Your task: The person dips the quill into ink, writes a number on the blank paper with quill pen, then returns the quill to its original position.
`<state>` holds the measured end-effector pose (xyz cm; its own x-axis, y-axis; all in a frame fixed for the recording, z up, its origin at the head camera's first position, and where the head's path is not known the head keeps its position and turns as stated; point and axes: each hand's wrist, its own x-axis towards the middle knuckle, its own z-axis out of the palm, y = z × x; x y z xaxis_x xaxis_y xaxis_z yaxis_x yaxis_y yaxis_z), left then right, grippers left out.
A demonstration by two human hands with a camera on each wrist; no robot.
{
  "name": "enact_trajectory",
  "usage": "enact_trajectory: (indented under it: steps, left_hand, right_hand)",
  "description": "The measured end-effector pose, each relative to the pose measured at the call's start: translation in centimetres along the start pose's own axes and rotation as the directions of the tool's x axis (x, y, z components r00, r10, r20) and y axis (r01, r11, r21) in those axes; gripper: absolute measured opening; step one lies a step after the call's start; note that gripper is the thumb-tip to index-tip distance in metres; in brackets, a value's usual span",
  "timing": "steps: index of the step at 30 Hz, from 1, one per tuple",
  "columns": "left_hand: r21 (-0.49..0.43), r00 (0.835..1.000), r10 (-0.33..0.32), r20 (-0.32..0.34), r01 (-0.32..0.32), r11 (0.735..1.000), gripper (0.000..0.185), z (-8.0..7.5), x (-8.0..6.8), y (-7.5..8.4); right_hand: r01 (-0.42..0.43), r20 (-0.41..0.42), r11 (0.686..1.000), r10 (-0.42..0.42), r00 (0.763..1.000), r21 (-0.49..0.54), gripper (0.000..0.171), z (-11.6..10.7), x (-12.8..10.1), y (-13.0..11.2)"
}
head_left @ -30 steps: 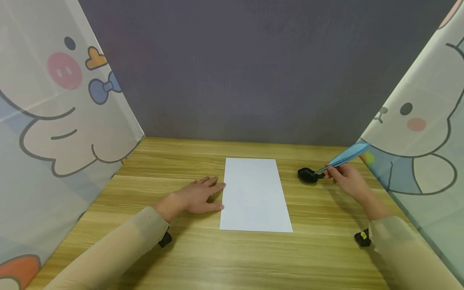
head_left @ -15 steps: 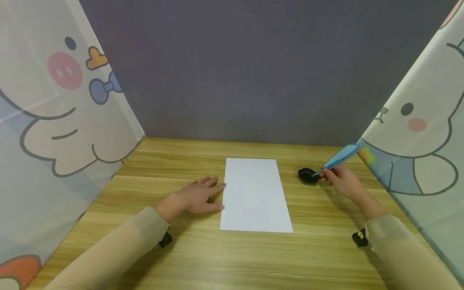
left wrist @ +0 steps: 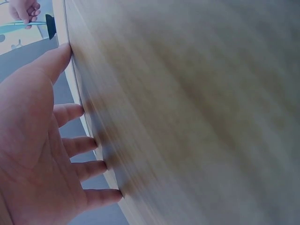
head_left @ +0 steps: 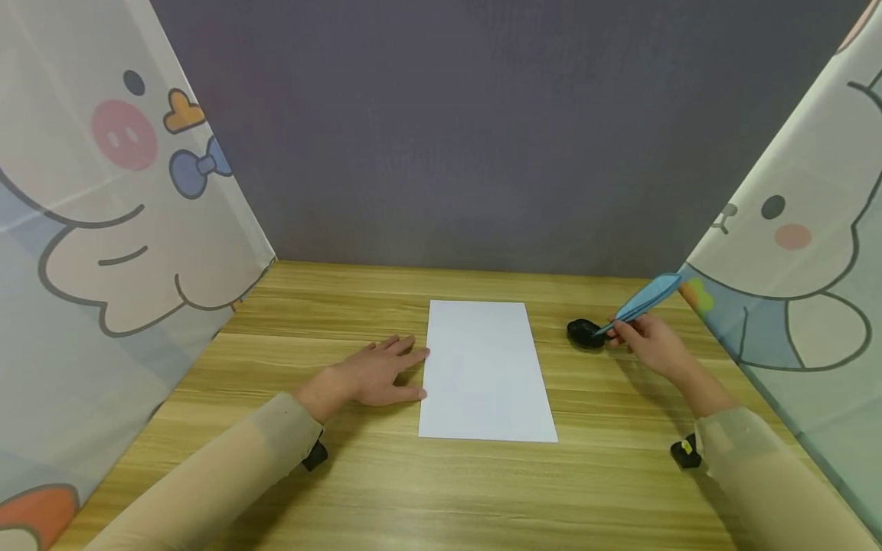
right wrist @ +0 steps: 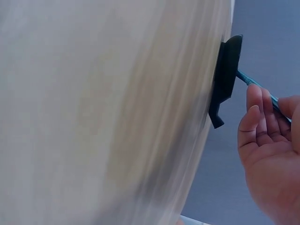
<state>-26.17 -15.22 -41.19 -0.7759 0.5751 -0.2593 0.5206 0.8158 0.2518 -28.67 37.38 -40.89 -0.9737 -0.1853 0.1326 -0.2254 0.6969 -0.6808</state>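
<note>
In the head view my right hand [head_left: 651,342] pinches a blue feather pen [head_left: 646,300], its plume slanting up to the right. The pen's lower tip reaches into a small black dish [head_left: 584,334] with a short handle. In the right wrist view that dish [right wrist: 228,68] sits on the wood and the pen's shaft [right wrist: 244,78] runs from it to the fingers. My left hand [head_left: 377,373] lies palm down with fingers spread. Its thumb and index fingertip touch the left edge of a white sheet of paper [head_left: 485,371].
The wooden table [head_left: 482,497] spreads under everything. A dark grey panel [head_left: 510,138] rises behind it. Fabric walls with cartoon animals stand at the left [head_left: 103,252] and right [head_left: 806,275] sides. A black device [head_left: 685,451] sits at the right sleeve.
My right hand has shifted slightly left with the feather pen, bringing the tip further into the black dish. In the last half second it stays nearly still. The left hand and paper hold their place.
</note>
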Motion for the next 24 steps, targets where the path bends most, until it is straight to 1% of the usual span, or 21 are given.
enact_trajectory:
  steps: [7, 12, 14, 20, 24]
  left_hand:
    - [-0.001, 1.000, 0.003, -0.005, -0.003, 1.000, 0.084, 0.1, 0.1, -0.1]
    - [-0.012, 1.000, 0.005, -0.005, -0.005, 1.000, 0.084, 0.0, 0.0, 0.0]
    - [-0.015, 1.000, 0.002, -0.002, -0.002, 1.000, 0.084, 0.0, 0.1, 0.0]
    - [-0.018, 1.000, -0.003, 0.001, 0.003, 1.000, 0.084, 0.0, 0.0, 0.0]
    - [-0.009, 1.000, -0.003, 0.000, 0.003, 1.000, 0.084, 0.1, 0.0, 0.0]
  right_hand:
    - [-0.010, -0.058, 0.998, 0.014, 0.998, 0.060, 0.050, -0.4, -0.4, -1.0]
    - [0.045, -0.101, 0.995, -0.036, 0.994, 0.091, 0.048, -0.5, -0.3, -2.1]
    - [0.055, -0.109, 0.993, -0.044, 0.993, 0.103, 0.047, -0.4, -0.1, -2.8]
    - [0.018, -0.108, 0.989, -0.002, 0.994, 0.148, 0.051, 0.3, 0.9, -5.1]
    - [0.039, -0.096, 0.977, -0.019, 0.995, 0.208, 0.050, 1.3, 2.0, -6.2]
